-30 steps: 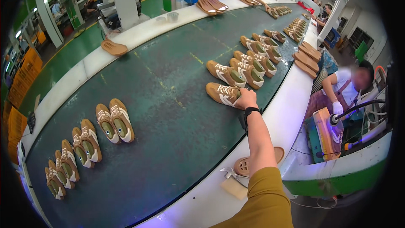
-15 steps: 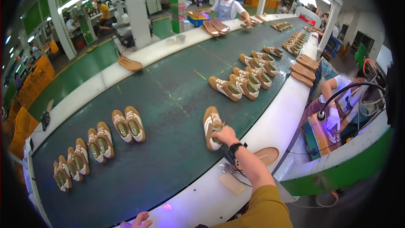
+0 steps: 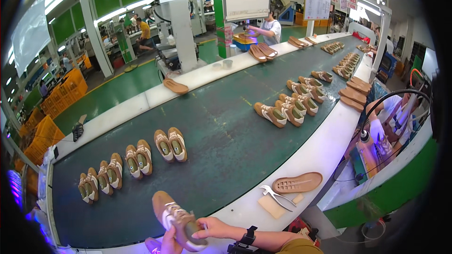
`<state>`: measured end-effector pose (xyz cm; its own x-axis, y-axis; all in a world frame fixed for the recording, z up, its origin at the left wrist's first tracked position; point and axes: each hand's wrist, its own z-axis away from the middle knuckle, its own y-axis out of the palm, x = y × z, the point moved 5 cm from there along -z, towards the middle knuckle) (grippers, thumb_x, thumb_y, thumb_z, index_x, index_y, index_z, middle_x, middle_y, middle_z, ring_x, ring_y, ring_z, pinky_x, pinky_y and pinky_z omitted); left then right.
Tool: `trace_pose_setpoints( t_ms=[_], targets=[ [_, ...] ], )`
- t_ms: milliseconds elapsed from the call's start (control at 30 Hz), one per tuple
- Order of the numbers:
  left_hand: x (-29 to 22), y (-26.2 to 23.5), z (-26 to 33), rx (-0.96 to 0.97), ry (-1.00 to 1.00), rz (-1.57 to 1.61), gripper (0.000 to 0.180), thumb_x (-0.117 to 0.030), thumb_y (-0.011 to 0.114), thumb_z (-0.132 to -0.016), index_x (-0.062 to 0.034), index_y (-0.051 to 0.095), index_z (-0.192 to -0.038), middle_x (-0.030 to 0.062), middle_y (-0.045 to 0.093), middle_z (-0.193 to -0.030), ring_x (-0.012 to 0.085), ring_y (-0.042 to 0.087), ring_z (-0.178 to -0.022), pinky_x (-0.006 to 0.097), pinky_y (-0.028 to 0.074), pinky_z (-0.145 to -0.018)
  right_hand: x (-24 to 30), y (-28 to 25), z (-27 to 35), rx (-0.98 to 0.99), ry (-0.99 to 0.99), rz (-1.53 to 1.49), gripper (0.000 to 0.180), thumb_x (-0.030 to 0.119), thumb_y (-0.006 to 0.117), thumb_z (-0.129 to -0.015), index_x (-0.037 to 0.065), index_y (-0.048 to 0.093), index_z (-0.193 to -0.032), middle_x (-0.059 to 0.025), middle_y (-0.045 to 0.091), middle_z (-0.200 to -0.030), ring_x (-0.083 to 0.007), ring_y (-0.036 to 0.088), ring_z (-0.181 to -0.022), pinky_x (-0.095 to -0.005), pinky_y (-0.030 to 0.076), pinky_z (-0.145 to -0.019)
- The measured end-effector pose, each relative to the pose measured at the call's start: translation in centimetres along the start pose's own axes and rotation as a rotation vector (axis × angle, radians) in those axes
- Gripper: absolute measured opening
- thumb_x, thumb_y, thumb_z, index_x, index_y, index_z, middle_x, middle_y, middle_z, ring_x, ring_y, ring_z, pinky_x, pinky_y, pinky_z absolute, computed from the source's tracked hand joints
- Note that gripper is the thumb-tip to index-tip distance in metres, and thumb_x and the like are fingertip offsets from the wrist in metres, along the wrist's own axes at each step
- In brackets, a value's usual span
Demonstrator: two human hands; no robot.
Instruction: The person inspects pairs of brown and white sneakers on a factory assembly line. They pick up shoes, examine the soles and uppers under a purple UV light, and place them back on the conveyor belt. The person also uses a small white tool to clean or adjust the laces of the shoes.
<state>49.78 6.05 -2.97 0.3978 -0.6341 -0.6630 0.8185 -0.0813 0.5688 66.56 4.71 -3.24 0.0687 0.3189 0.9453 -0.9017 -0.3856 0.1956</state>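
Right at the near edge of the belt, the right hand (image 3: 210, 228) has its fingers (image 3: 201, 227) clenched around the heel end of a tan shoe (image 3: 175, 217), lifted just clear of the belt. The left hand (image 3: 168, 243) comes up beneath the same shoe and grips its underside. A dark watch (image 3: 248, 236) sits on the right wrist.

Just to the right, on the white table (image 3: 325, 150) edge, lie a brown sole (image 3: 298, 182), a pair of metal pliers (image 3: 275, 194) and a small tan block (image 3: 270, 205).

Further out on the green belt (image 3: 221, 136), pairs of tan shoes (image 3: 170, 144) stand in a row to the left, with more pairs (image 3: 292, 108) well apart up the right side.

Beside the table on the right, a seated person (image 3: 391, 122) works at a machine, and far off another person (image 3: 270, 30) stands at the belt's end.
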Motion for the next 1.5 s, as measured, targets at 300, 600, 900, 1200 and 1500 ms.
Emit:
trace_pose_setpoints(
  t_ms=[300,600,900,1200,1500],
  targets=[
    [4.2,-9.0,0.1,-0.230,-0.156,0.287,0.054,-0.028,0.051,-0.088,0.0011,0.036,-0.131,0.0167,0.047,-0.126,0.0280,0.045,-0.118,0.039,0.034,-0.103,3.1,-20.0,-0.4,-0.593,0.006,0.632,0.051,0.043,0.069,-0.069,0.002,0.062,-0.100,-0.0163,0.063,-0.097,-0.0289,0.061,-0.091,-0.0361,0.049,-0.079],
    [-2.0,-0.6,-2.8,-0.275,0.043,-0.839,0.058,-0.026,0.074,-0.072,0.0004,0.049,-0.118,0.0121,0.058,-0.108,0.0237,0.058,-0.098,0.035,0.046,-0.085,7.5,-46.1,3.1,-1.316,0.024,1.084,0.047,0.022,0.074,-0.064,-0.005,0.052,-0.096,-0.0236,0.054,-0.097,-0.0407,0.053,-0.094,-0.0436,0.043,-0.082],
    [-1.4,0.9,-5.9,-0.260,-0.004,-1.126,0.063,-0.037,0.076,-0.066,-0.0008,0.055,-0.112,0.0174,0.059,-0.102,0.0307,0.058,-0.095,0.037,0.046,-0.083,5.3,-61.9,2.4,-1.416,0.478,1.408,0.078,0.030,0.064,-0.072,-0.004,0.031,-0.133,-0.0261,0.033,-0.137,-0.0421,0.027,-0.129,-0.0477,0.026,-0.105],
    [-3.0,3.1,-7.8,-0.188,0.126,-1.550,0.063,-0.035,0.074,-0.067,-0.0002,0.051,-0.115,0.0190,0.056,-0.105,0.0353,0.053,-0.096,0.041,0.043,-0.083,4.6,-64.0,1.1,-1.058,0.415,1.298,0.055,0.022,0.070,-0.057,-0.001,0.057,-0.105,-0.0192,0.065,-0.089,-0.0349,0.063,-0.085,-0.0410,0.048,-0.072],
    [-2.9,5.4,-5.3,-0.002,0.359,-1.851,0.046,-0.010,0.065,-0.063,-0.0011,0.052,-0.106,0.0106,0.052,-0.088,0.0250,0.052,-0.085,0.036,0.040,-0.074,-2.7,-71.5,4.7,-1.072,0.278,1.013,0.066,0.028,0.072,-0.065,-0.010,0.050,-0.115,-0.0221,0.059,-0.104,-0.0302,0.059,-0.091,-0.0352,0.044,-0.083]
  ],
)
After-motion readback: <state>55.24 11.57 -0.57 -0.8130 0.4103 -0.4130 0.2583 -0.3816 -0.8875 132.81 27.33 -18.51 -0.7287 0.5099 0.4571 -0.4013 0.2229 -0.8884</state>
